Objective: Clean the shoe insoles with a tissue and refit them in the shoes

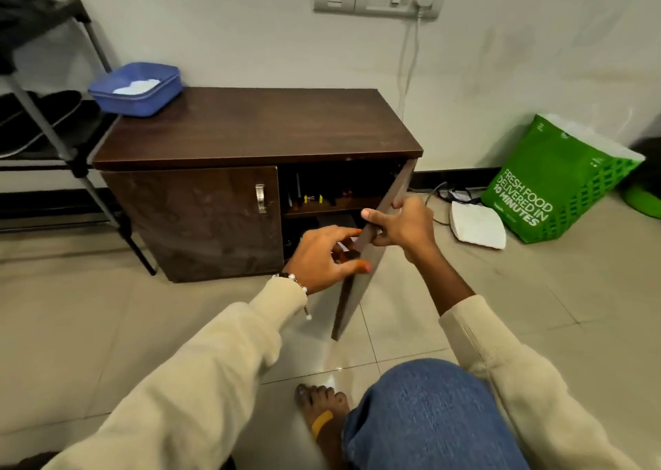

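Gripping the open cabinet door at frame centre, our right hand curls round its edge, while our left hand reaches with loose fingers, holding nothing, toward the dark lower shelf. Shoes and insoles we cannot make out; a blue tub with white tissue sits upper left on the cabinet top

Open cabinet door beside shelf opening.

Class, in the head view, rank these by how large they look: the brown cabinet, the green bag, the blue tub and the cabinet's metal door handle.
1. brown cabinet
2. green bag
3. blue tub, though it sits farther back than the bag
4. metal door handle
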`<state>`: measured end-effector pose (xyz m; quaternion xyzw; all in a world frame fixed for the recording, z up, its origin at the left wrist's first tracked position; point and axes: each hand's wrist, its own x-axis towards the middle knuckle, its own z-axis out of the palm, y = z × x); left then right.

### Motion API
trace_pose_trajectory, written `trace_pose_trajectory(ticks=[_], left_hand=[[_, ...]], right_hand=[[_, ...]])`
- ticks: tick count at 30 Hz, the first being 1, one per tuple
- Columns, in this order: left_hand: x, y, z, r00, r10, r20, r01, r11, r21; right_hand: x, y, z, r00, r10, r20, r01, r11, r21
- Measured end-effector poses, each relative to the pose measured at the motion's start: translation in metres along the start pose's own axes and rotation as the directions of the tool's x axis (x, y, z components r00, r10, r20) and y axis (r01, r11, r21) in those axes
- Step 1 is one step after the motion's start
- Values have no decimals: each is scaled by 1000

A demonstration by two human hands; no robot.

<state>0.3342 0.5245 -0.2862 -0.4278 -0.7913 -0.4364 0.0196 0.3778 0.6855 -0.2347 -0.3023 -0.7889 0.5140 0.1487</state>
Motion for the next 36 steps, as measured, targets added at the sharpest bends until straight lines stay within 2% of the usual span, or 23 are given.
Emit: trace_pose_trajectory(ticks=[2,4,7,11,12,13,15,17,19,22,24,26,29,32,34,35,36], left_hand=[[-1,-15,-8,991,15,-130,0,993,116],[3,-32,-20,974,-24,-223,67,980,188],[16,-58,-36,945,-79,-318,163,955,248],[34,-80,-48,922,-164,-350,293,886,359],[37,-84,-50,923,-168,-346,315,846,430],[40,-88,-51,932,-129,-340,308,777,549],[40,-100,-50,956,62,-286,210,534,819],[39,-112,-52,958,154,-243,185,317,930],[45,-119,-59,957,178,-231,185,239,953],[55,-122,-64,972,159,-171,157,97,983],[57,-126,-62,975,188,-122,115,44,992],[57,-134,-59,975,199,-99,108,-37,993],[59,-146,-54,973,218,-73,103,-128,986],[62,-158,-53,934,343,-106,119,-18,993],[67,-159,-62,877,470,-95,40,126,991],[71,-160,-70,850,517,-98,-5,194,981],[78,-148,-81,852,508,-124,-34,290,957]], right_hand=[[6,1,22,994,-100,-52,101,995,19],[12,3,44,954,-293,-69,281,948,-151],[22,3,66,835,-546,63,511,729,-456],[48,7,78,660,-693,289,691,410,-595],[54,6,78,634,-696,336,693,320,-645],[58,2,80,631,-687,359,684,275,-676],[61,-5,84,622,-664,415,667,173,-725],[64,-10,88,619,-639,456,658,105,-746],[71,-14,93,620,-633,463,653,89,-752],[76,-17,98,631,-605,485,602,-12,-799],[80,-13,100,640,-597,483,571,-50,-819],[88,-7,105,619,-627,474,557,-75,-827],[102,11,118,514,-744,427,525,-120,-842],[108,19,123,422,-851,311,527,-49,-848],[109,12,119,326,-916,234,573,-5,-819],[112,1,115,247,-948,199,599,-12,-801],[111,-15,109,233,-953,195,640,-1,-769]])
